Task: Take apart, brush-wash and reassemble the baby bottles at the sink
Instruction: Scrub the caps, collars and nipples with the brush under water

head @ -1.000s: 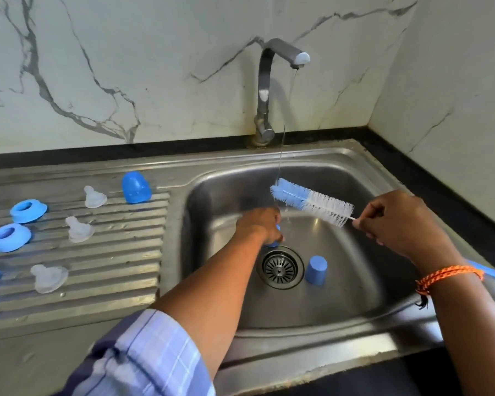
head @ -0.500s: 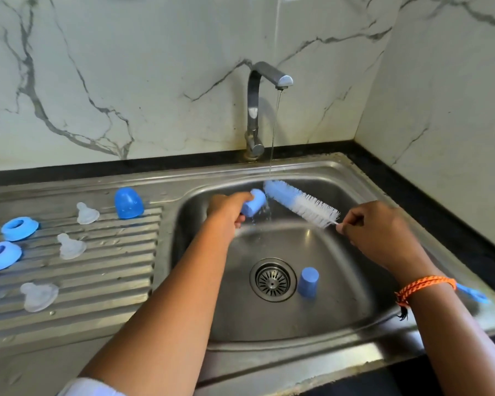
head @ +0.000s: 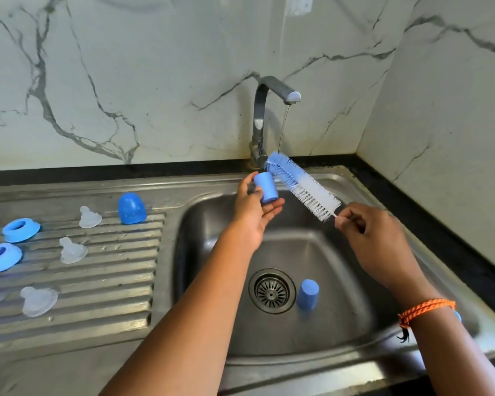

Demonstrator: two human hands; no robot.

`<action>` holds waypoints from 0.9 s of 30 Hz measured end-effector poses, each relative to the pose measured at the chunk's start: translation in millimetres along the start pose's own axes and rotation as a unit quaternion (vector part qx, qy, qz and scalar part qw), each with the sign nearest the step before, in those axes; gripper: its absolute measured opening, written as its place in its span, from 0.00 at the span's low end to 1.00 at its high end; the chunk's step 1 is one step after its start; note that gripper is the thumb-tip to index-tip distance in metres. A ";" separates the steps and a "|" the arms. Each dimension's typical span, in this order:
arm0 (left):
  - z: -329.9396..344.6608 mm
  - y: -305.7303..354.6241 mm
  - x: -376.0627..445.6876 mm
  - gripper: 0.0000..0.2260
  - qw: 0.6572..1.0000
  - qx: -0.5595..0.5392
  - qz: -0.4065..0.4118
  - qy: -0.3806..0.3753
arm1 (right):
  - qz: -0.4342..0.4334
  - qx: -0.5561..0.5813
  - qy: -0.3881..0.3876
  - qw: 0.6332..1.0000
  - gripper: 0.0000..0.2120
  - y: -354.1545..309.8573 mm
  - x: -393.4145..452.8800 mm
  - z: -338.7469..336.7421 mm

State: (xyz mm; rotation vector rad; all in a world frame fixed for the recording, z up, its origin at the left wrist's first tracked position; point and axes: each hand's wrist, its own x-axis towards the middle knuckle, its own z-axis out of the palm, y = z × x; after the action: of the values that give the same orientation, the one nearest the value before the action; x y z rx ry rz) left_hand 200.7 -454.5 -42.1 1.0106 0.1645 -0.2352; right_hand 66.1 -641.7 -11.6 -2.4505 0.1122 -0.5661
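1. You're in the brush-wash step: your left hand point(head: 253, 212) grips a small blue cap point(head: 265, 187) between thumb and fingers, raised over the back left of the sink point(head: 320, 252), just beside the faucet point(head: 262, 124).
2. Your right hand point(head: 375, 238) pinches the thin stem of the bottle brush point(head: 300, 184), fingers curled tight round it. The blue bristle tip sits under the thin stream of water and touches, or very nearly touches, the cap's side.
3. From here I can't tell which way the cap's open end faces, so check that first.
4. The next move, as I read it, calls for turning the opening toward the bristles and working the tip inside with short twists, keeping a firm pinch because the cap is wet and small.
5. A second blue cap point(head: 307, 294) stands in the basin just beside the drain point(head: 271, 290), likely next in line.
6. On the drainboard point(head: 112, 281) wait a blue dome cover point(head: 132, 208), two blue collar rings point(head: 20, 230) and three clear nipples point(head: 72, 250), so reassembly looks a good way off.
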 end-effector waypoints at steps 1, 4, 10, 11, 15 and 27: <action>-0.8 -1.7 -1.5 0.16 1.000 -0.011 -0.010 -0.011 | -0.009 -0.003 0.005 1.000 0.09 -2.3 -1.3 0.8; -4.1 -3.3 -4.1 0.11 0.998 -0.042 -0.028 -0.035 | -0.035 -0.006 -0.013 0.999 0.07 -10.0 -5.3 3.6; -12.2 0.8 1.4 0.16 0.997 -0.078 -0.029 0.007 | -0.041 0.010 -0.019 0.999 0.09 -2.3 -4.0 -6.8; -14.1 3.0 2.9 0.17 0.994 -0.103 -0.029 0.019 | -0.037 0.011 -0.018 0.999 0.09 0.1 -3.7 -9.3; -21.4 8.1 4.9 0.14 0.981 -0.188 -0.027 0.039 | -0.040 0.001 -0.035 0.999 0.09 1.9 -4.4 -12.2; -12.6 3.4 0.2 0.15 0.975 -0.216 -0.047 -0.029 | -0.047 0.010 -0.054 0.997 0.07 -1.4 -3.4 -3.8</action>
State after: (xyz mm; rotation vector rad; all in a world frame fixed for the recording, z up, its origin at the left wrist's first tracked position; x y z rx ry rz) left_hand 201.4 -442.1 -46.0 0.5629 0.2004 -0.3004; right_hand 61.3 -642.0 -9.3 -2.4707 -0.0522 -0.4724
